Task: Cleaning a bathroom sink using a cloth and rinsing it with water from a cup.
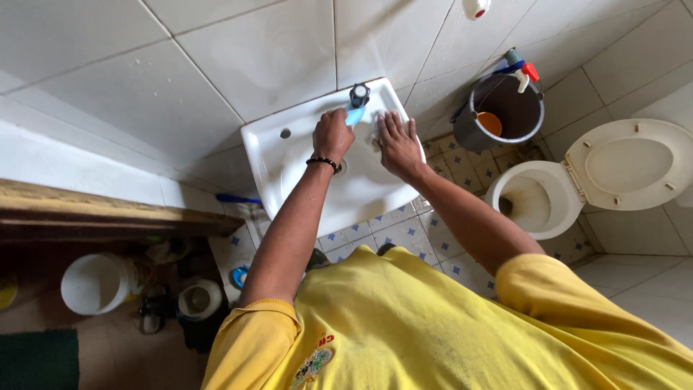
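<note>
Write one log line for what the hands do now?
left hand: grips blue brush | right hand: flat on white sink | tap: beside brush

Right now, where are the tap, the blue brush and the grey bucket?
tap (359, 94), head view, on its dark knob.
blue brush (354, 115), head view, on its light-blue end.
grey bucket (462, 133), head view, on its outer wall.

home bathroom: tiled walls (180, 79), washbasin (274, 155), toilet (538, 198), bucket (505, 108).
</note>
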